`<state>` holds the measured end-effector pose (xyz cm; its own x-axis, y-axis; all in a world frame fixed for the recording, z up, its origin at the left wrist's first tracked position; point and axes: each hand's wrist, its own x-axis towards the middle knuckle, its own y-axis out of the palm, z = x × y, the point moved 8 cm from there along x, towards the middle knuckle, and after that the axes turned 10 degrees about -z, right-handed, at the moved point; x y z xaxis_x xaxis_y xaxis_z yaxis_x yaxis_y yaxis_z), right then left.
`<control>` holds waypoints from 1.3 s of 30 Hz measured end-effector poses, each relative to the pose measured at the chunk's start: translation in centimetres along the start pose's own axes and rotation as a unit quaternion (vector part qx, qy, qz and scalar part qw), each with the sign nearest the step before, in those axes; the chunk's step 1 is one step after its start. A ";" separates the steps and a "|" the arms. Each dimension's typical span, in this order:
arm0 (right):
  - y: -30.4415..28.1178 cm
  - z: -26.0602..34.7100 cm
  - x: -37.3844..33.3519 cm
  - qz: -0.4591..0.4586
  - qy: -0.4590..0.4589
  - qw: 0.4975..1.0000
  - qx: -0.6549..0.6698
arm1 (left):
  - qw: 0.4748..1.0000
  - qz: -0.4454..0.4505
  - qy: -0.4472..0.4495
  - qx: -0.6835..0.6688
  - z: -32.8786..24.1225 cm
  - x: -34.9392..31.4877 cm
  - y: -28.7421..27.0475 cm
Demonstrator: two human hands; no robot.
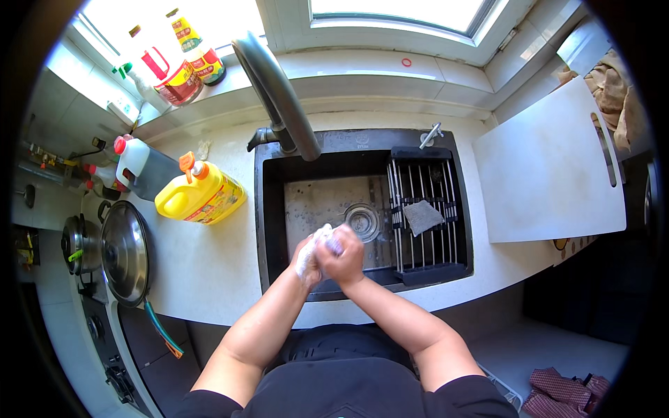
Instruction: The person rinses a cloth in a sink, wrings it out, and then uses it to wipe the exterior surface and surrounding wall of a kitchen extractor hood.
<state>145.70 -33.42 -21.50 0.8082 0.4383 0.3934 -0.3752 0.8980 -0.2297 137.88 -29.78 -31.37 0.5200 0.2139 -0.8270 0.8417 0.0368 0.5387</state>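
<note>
on my feed, left of the drain [362,221], left hand [304,263] and nearer right hand [343,258] curl around a pale wad [334,244].

A white-and-lilac wad [311,252], partly hidden and too blurred for its material to be told, is pressed between the left hand [302,265] and right hand [343,256] above a dark sink [270,209].

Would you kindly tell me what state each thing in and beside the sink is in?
Left hand: pressed against the right, apparently lathered.
Right hand: curled against the left, slightly blurred.
Faucet: no running water visible.
Sink: wet, no standing water visible.
Rack: set across the sink's right side.
Grey cloth: lying on the rack.
Yellow jug: upright, capped.
Red-capped jug: closed.
</note>
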 end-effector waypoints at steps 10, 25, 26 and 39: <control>2.0 -10.0 -2.1 -0.009 0.411 0.855 0.316 | 0.986 0.044 0.081 0.140 -0.4 -1.7 2.0; 1.4 -10.7 -2.7 0.028 0.386 0.894 0.227 | 0.990 0.071 0.119 0.013 -1.3 -1.1 1.4; 1.3 -10.6 -2.5 0.023 0.378 0.897 0.227 | 0.991 0.065 0.116 0.007 -1.2 -1.0 1.3; 0.4 2.1 0.0 0.126 -0.013 0.990 0.060 | 0.996 0.013 0.086 -0.026 -2.9 -0.8 2.2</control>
<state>144.57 -32.98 -19.78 0.6708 0.6483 0.3602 -0.6158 0.7575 -0.2165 138.87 -27.08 -29.05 0.5057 0.3798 -0.7746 0.8167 0.0784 0.5716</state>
